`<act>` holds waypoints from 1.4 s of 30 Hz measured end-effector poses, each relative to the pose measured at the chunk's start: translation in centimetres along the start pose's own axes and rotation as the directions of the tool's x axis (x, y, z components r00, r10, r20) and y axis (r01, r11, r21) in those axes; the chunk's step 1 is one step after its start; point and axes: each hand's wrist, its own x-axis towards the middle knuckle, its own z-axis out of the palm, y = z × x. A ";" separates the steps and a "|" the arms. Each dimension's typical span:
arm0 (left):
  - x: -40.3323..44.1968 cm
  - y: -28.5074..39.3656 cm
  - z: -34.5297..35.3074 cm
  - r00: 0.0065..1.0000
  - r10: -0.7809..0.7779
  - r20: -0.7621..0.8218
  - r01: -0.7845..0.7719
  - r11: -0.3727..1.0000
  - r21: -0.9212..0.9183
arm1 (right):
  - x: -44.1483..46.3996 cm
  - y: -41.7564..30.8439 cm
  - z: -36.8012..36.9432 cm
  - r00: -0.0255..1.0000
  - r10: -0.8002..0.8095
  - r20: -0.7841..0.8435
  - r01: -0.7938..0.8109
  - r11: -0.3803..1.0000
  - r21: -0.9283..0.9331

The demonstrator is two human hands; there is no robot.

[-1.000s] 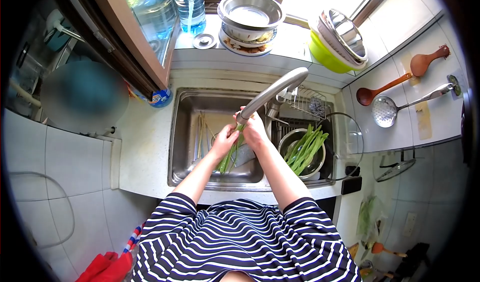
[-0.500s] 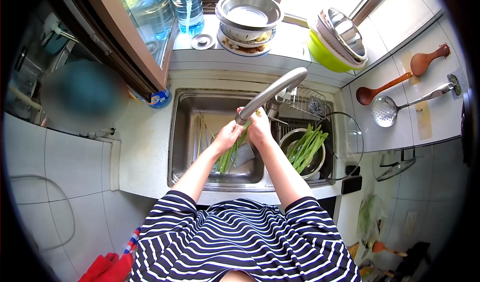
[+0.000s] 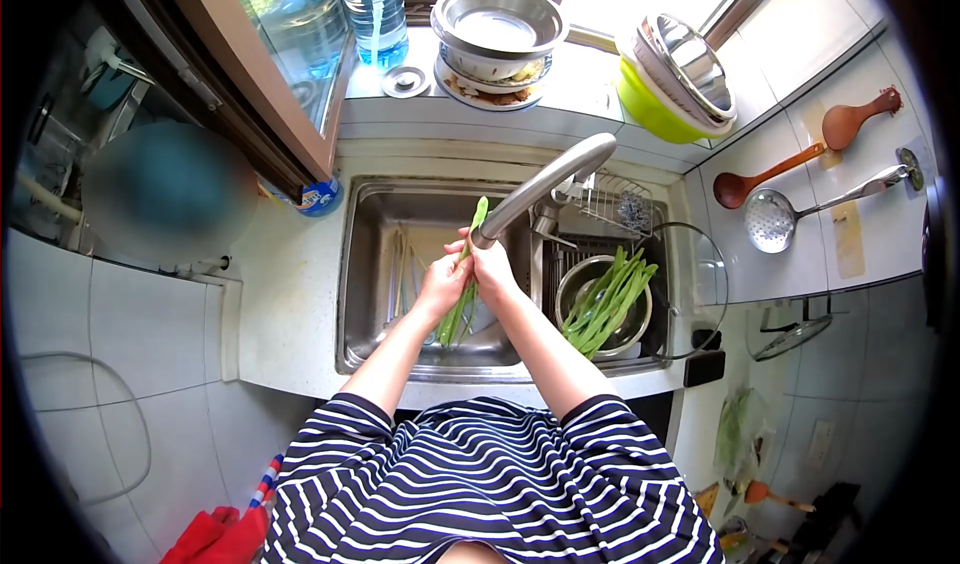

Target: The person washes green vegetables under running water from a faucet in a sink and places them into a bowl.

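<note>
So the left hand and right hand both have their grip curled round some long green pods over the left basin, toward its right edge and right by the faucet. If they're wet, I'd guess a loose squeeze lets one slither down, or knuckles clip that spout. The pile in the steel bowl pokes past the rim, so a bump could spill some near the right basin's front edge.
</note>
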 end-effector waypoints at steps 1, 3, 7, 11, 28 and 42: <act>-0.2 -0.2 -0.5 0.997 -0.076 -0.002 0.076 0.987 0.139 | 0.2 -0.1 -0.3 0.998 0.065 0.016 -0.066 0.998 0.013; -1.1 -0.1 -0.4 0.999 -0.010 -0.051 0.021 0.978 0.208 | 0.0 -0.7 -0.1 0.992 0.124 0.000 -0.124 0.992 -0.015; -2.5 -0.5 -0.4 0.995 0.032 -0.092 0.003 0.934 0.356 | 0.1 -1.3 1.5 0.993 0.031 -0.116 -0.031 1.000 0.006; -3.4 -0.6 -0.5 0.994 0.068 -0.082 -0.035 0.934 0.356 | 0.6 -1.2 1.7 0.984 0.154 -0.088 -0.153 0.988 0.017; -1.4 -0.8 -0.6 0.981 0.174 -0.089 -0.093 0.814 0.573 | -0.4 -2.8 -0.4 0.992 0.121 0.042 -0.128 0.934 0.333; 2.0 2.0 1.6 0.969 0.025 0.246 -0.022 1.000 -0.013 | 0.8 -4.1 -2.3 0.991 -0.124 -0.058 0.131 0.978 0.160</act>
